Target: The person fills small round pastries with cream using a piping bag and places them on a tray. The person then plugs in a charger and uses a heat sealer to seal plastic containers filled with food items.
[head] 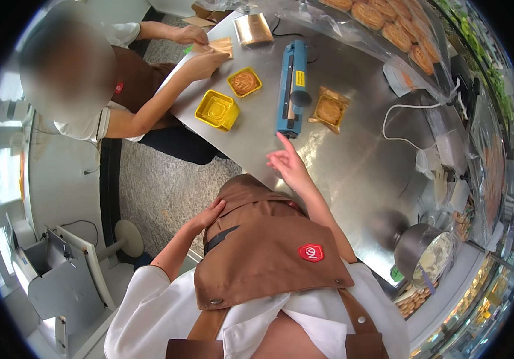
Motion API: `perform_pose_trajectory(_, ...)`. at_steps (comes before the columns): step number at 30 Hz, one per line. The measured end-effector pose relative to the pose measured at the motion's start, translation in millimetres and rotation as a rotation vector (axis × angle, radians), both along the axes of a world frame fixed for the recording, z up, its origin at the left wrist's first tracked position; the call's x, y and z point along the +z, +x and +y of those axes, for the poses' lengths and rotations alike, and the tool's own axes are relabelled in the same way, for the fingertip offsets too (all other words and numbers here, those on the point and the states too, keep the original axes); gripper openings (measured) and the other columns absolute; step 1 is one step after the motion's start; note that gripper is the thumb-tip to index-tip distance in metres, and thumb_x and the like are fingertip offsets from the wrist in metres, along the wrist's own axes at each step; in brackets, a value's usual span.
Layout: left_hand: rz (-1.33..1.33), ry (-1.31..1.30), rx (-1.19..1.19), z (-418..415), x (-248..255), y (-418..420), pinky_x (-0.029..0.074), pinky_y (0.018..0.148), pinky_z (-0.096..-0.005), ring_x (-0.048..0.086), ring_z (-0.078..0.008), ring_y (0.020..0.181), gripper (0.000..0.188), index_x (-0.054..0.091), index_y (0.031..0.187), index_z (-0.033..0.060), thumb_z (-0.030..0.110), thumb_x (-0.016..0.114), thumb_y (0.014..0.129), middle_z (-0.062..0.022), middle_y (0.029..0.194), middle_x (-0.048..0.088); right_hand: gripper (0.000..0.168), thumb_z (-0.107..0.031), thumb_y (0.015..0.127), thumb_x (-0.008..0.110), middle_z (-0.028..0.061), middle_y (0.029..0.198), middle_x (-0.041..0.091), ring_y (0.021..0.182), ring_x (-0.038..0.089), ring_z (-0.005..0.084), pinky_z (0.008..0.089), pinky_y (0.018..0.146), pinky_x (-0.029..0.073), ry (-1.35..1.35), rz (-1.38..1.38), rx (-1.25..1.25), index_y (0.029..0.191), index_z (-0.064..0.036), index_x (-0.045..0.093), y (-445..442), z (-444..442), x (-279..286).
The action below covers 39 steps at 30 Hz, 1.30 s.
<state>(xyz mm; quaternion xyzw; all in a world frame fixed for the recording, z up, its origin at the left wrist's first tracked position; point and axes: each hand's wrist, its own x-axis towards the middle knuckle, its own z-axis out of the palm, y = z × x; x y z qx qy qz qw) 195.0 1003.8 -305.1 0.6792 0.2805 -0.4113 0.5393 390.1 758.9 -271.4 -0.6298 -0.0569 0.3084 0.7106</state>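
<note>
My right hand is over the steel table, its index finger extended to the near end of a blue impulse heat sealer. The other fingers are partly curled, with nothing in them. My left hand rests on my brown apron at the thigh, holding nothing. Right of the sealer lies a bagged mooncake in a clear wrapper. To its left are a mooncake in a yellow plastic tray and an empty-looking yellow tray, seemingly stacked.
Across the table corner, a co-worker's hands hold a small packet. A gold-coloured stack lies behind the sealer. Large plastic-covered pastries line the far side. A white cable and a metal bowl are at right.
</note>
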Motion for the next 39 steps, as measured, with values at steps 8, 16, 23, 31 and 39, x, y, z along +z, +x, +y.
perform_pose_trajectory(8, -0.19, -0.328, 0.138, -58, 92, 51, 0.02, 0.114, -0.0346, 0.032, -0.0243, 0.137, 0.062, 0.042, 0.139, 0.0021, 0.049, 0.032, 0.1, -0.0151, 0.146, 0.037, 0.03, -0.013, 0.093, 0.056, 0.0079, 0.096, 0.064, 0.085, 0.063, 0.0149, 0.0276, 0.078, 0.05, -0.124, 0.027, 0.05, 0.121, 0.0, 0.053, -12, -16, -25)
perform_pose_trajectory(16, -0.309, -0.192, 0.41, -64, 86, 69, 0.051, 0.067, -0.0305, 0.06, -0.014, 0.07, 0.04, 0.06, 0.101, -0.003, 0.034, 0.044, 0.1, -0.0046, 0.057, 0.057, 0.019, -0.003, 0.092, 0.051, 0.0078, 0.092, 0.065, 0.078, 0.061, 0.0137, 0.0257, 0.068, 0.049, -0.153, 0.129, -0.453, 0.11, -0.003, 0.057, 6, -83, -50)
perform_pose_trajectory(23, -0.621, -0.114, 0.398, -95, 97, 68, 0.049, 0.068, -0.0248, 0.056, -0.0084, 0.076, 0.056, 0.038, 0.137, 0.0106, 0.007, 0.065, 0.088, -0.0099, 0.109, 0.054, 0.028, -0.009, 0.091, 0.056, 0.01, 0.097, 0.06, 0.074, 0.061, 0.014, 0.0247, 0.061, 0.051, -0.537, -0.142, -0.709, 0.117, 0.0, 0.048, 83, -116, -115)
perform_pose_trajectory(31, -0.605, -0.032, 0.205, -89, 77, 64, 0.051, 0.08, -0.0282, 0.06, -0.0146, 0.093, 0.041, 0.05, 0.128, 0.0062, 0.008, 0.062, 0.089, -0.0121, 0.117, 0.057, 0.017, -0.011, 0.093, 0.053, 0.0118, 0.081, 0.062, 0.061, 0.063, 0.0185, 0.03, 0.053, 0.056, -0.28, 0.372, -0.563, 0.101, 0.004, 0.049, 123, -118, -80)
perform_pose_trajectory(39, -0.597, -0.031, 0.135, -97, 88, 77, 0.051, 0.081, -0.0296, 0.062, -0.0151, 0.094, 0.032, 0.054, 0.123, 0.0036, 0.01, 0.059, 0.092, -0.0108, 0.112, 0.062, 0.005, -0.004, 0.091, 0.053, 0.0111, 0.096, 0.059, 0.093, 0.061, 0.0194, 0.035, 0.085, 0.054, 0.219, 0.158, -0.811, 0.094, -0.002, 0.049, 114, -125, -78)
